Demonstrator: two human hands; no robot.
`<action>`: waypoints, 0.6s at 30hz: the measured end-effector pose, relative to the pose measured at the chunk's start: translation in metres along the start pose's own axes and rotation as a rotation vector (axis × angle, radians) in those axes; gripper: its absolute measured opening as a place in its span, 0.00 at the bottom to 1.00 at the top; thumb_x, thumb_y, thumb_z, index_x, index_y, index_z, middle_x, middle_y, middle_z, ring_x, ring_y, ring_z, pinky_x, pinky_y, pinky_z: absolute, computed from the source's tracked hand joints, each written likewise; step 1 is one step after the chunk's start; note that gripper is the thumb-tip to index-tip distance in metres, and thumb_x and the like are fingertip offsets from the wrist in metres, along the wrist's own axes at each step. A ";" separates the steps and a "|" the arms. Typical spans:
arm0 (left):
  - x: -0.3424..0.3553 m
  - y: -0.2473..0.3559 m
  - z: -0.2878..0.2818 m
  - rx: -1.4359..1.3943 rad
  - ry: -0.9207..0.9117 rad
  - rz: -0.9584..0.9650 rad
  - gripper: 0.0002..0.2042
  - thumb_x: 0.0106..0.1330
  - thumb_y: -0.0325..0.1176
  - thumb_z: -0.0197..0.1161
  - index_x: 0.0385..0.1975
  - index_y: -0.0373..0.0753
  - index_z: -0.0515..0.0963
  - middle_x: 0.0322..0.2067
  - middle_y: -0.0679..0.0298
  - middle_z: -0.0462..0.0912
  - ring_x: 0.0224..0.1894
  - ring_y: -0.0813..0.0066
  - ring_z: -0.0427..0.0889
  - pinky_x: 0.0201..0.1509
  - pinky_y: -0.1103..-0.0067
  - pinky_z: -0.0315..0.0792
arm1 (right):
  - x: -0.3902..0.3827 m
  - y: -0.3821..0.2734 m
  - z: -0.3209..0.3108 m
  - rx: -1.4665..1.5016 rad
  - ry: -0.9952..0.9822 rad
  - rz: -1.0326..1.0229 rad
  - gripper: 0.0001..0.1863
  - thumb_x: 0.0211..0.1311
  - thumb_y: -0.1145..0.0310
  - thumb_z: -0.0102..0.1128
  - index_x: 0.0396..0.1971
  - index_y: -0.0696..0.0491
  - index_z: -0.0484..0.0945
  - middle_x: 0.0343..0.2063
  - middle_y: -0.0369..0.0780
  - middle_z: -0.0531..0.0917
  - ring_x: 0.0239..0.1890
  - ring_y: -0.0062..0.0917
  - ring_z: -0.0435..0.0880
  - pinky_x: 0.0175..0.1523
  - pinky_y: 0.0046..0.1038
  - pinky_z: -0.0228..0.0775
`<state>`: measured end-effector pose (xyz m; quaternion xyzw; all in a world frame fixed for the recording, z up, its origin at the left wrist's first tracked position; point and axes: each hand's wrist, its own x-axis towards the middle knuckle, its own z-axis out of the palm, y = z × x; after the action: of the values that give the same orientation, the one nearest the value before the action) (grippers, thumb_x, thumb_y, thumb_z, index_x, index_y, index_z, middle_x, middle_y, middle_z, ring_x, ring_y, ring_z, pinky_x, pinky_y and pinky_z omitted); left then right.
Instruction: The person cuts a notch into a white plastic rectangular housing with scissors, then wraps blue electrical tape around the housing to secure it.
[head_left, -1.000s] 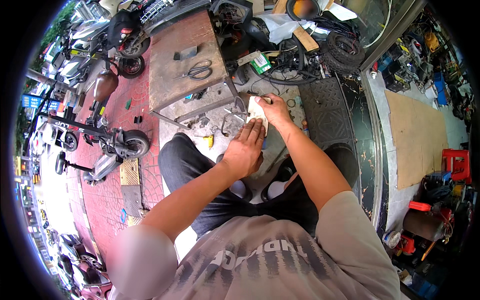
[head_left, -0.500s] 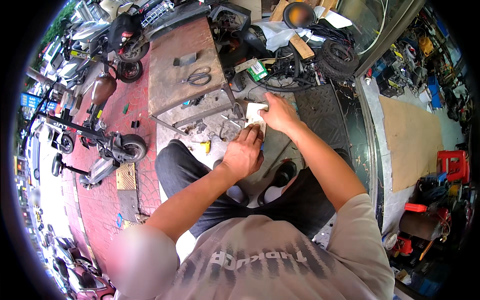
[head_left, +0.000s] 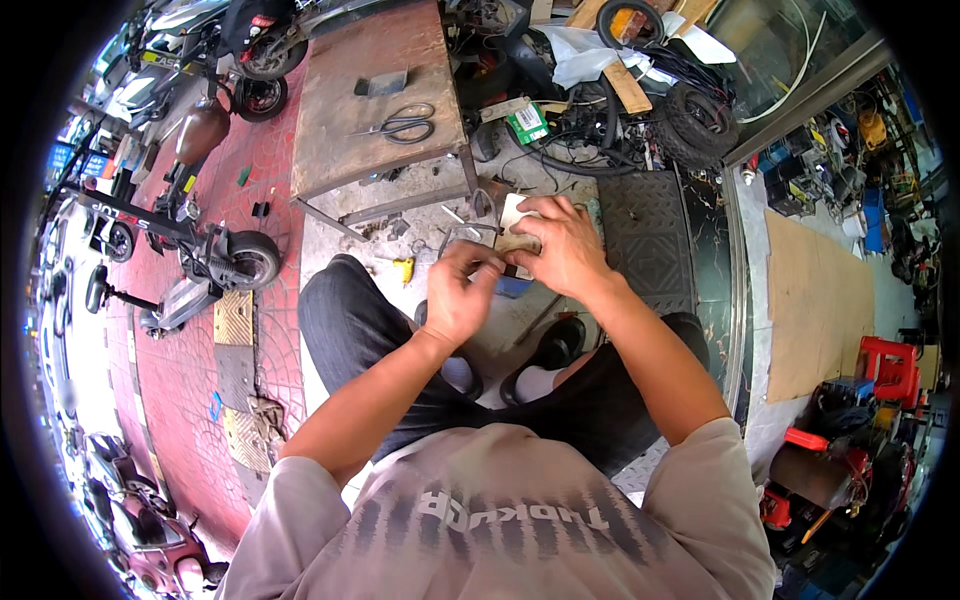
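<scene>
My right hand is closed on a small white flat piece, its fingers lying over the right side. Just beside it, at the near end of the piece, my left hand has its fingers bent and pinched together; whatever is between them is hidden. A thin grey metal frame lies on the ground against the left edge of the white piece. Under my fingers shows a blue block, mostly covered by the hands.
A low worn table ahead bears black-handled scissors and a bent metal plate. A yellow tool lies on the ground by my left knee. Tyres and cables pile up ahead right; an electric scooter stands left.
My left hand has drawn back toward me and to the left, off the white piece. My right hand has turned over it, fingers bending down to its near end.
</scene>
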<state>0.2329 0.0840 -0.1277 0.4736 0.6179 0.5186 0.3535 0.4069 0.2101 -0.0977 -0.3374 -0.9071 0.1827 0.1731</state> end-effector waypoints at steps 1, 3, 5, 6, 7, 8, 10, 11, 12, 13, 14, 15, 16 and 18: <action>0.004 -0.006 -0.003 -0.065 0.072 -0.237 0.08 0.71 0.28 0.65 0.40 0.30 0.84 0.41 0.61 0.88 0.43 0.73 0.85 0.51 0.77 0.78 | -0.002 -0.007 0.000 -0.031 -0.009 0.000 0.16 0.58 0.57 0.78 0.43 0.48 0.89 0.61 0.33 0.81 0.64 0.35 0.75 0.66 0.49 0.65; 0.021 -0.019 0.005 -0.399 0.168 -0.456 0.08 0.75 0.30 0.62 0.40 0.32 0.85 0.38 0.63 0.87 0.41 0.74 0.84 0.48 0.76 0.77 | -0.007 -0.012 -0.001 -0.059 -0.017 0.033 0.20 0.58 0.57 0.78 0.48 0.47 0.86 0.63 0.34 0.80 0.66 0.36 0.74 0.67 0.48 0.65; 0.032 -0.014 0.008 -0.579 0.169 -0.520 0.08 0.76 0.31 0.63 0.41 0.33 0.85 0.37 0.63 0.87 0.40 0.76 0.82 0.46 0.76 0.77 | -0.010 -0.013 0.000 -0.075 -0.014 0.059 0.23 0.58 0.56 0.78 0.51 0.47 0.85 0.64 0.34 0.79 0.67 0.37 0.74 0.67 0.47 0.65; 0.037 -0.019 0.009 -0.604 0.151 -0.458 0.09 0.76 0.32 0.64 0.41 0.33 0.86 0.37 0.63 0.87 0.39 0.77 0.82 0.45 0.76 0.77 | -0.011 -0.014 0.002 -0.075 -0.009 0.066 0.23 0.58 0.56 0.78 0.52 0.47 0.84 0.64 0.35 0.79 0.67 0.37 0.74 0.68 0.47 0.65; 0.042 -0.024 0.009 -0.627 0.134 -0.396 0.09 0.76 0.33 0.65 0.41 0.33 0.86 0.36 0.64 0.87 0.38 0.78 0.81 0.44 0.76 0.76 | -0.011 -0.015 0.004 -0.075 -0.004 0.073 0.24 0.58 0.56 0.78 0.53 0.47 0.84 0.64 0.35 0.79 0.67 0.37 0.74 0.68 0.47 0.65; 0.048 -0.029 0.007 -0.475 0.078 -0.306 0.10 0.76 0.34 0.66 0.42 0.32 0.86 0.36 0.64 0.87 0.37 0.78 0.80 0.44 0.76 0.76 | -0.010 -0.017 0.005 -0.075 -0.002 0.076 0.24 0.58 0.56 0.78 0.53 0.47 0.84 0.64 0.35 0.79 0.67 0.37 0.74 0.67 0.47 0.65; 0.058 -0.029 0.000 -0.170 -0.038 -0.131 0.11 0.75 0.35 0.68 0.43 0.31 0.86 0.34 0.65 0.86 0.35 0.79 0.79 0.42 0.76 0.75 | -0.010 -0.019 0.007 -0.074 0.001 0.089 0.24 0.58 0.57 0.78 0.53 0.48 0.84 0.64 0.35 0.79 0.67 0.37 0.74 0.67 0.47 0.65; 0.063 -0.028 -0.003 -0.103 -0.075 -0.059 0.14 0.72 0.37 0.71 0.43 0.30 0.87 0.31 0.64 0.87 0.33 0.80 0.79 0.40 0.75 0.75 | -0.011 -0.017 0.010 -0.063 0.017 0.077 0.24 0.57 0.57 0.78 0.53 0.48 0.84 0.64 0.35 0.79 0.67 0.37 0.73 0.66 0.49 0.64; 0.070 -0.016 -0.007 -0.012 -0.129 -0.069 0.14 0.71 0.38 0.72 0.42 0.30 0.88 0.31 0.63 0.87 0.34 0.79 0.79 0.40 0.74 0.76 | -0.012 -0.012 0.013 -0.054 0.038 0.069 0.25 0.57 0.57 0.78 0.53 0.47 0.84 0.64 0.34 0.79 0.68 0.36 0.73 0.66 0.50 0.64; 0.077 -0.001 -0.011 0.077 -0.185 -0.078 0.15 0.71 0.39 0.73 0.41 0.30 0.88 0.30 0.62 0.87 0.34 0.79 0.80 0.40 0.74 0.76 | -0.014 -0.008 0.015 -0.045 0.058 0.061 0.25 0.56 0.57 0.79 0.53 0.47 0.84 0.64 0.34 0.79 0.68 0.35 0.73 0.65 0.52 0.63; 0.082 0.014 -0.017 0.169 -0.238 -0.088 0.16 0.70 0.40 0.73 0.41 0.30 0.88 0.30 0.61 0.87 0.35 0.79 0.80 0.41 0.74 0.77 | -0.015 -0.005 0.018 -0.038 0.069 0.060 0.25 0.56 0.57 0.79 0.53 0.47 0.84 0.64 0.34 0.79 0.68 0.36 0.73 0.65 0.51 0.63; 0.088 0.028 -0.019 0.269 -0.263 -0.116 0.16 0.66 0.41 0.75 0.39 0.32 0.89 0.29 0.57 0.88 0.36 0.73 0.85 0.43 0.71 0.79 | -0.017 -0.003 0.019 -0.034 0.079 0.059 0.25 0.56 0.57 0.79 0.53 0.47 0.84 0.64 0.34 0.79 0.68 0.36 0.73 0.65 0.51 0.63; 0.093 0.027 -0.020 0.311 -0.286 -0.080 0.15 0.65 0.41 0.75 0.40 0.33 0.90 0.29 0.56 0.88 0.36 0.70 0.86 0.44 0.70 0.79 | -0.017 -0.003 0.021 -0.025 0.087 0.052 0.25 0.55 0.57 0.79 0.53 0.46 0.84 0.64 0.35 0.79 0.68 0.36 0.73 0.65 0.50 0.63; 0.106 0.024 -0.023 0.396 -0.334 -0.009 0.15 0.64 0.41 0.74 0.40 0.35 0.90 0.31 0.54 0.89 0.37 0.63 0.88 0.45 0.67 0.80 | -0.015 -0.005 0.021 0.011 0.108 0.039 0.25 0.55 0.57 0.80 0.53 0.46 0.84 0.64 0.35 0.79 0.68 0.36 0.73 0.65 0.49 0.63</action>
<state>0.1848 0.1788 -0.0941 0.6100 0.6426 0.3006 0.3530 0.4055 0.1915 -0.1166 -0.3633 -0.8887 0.1725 0.2202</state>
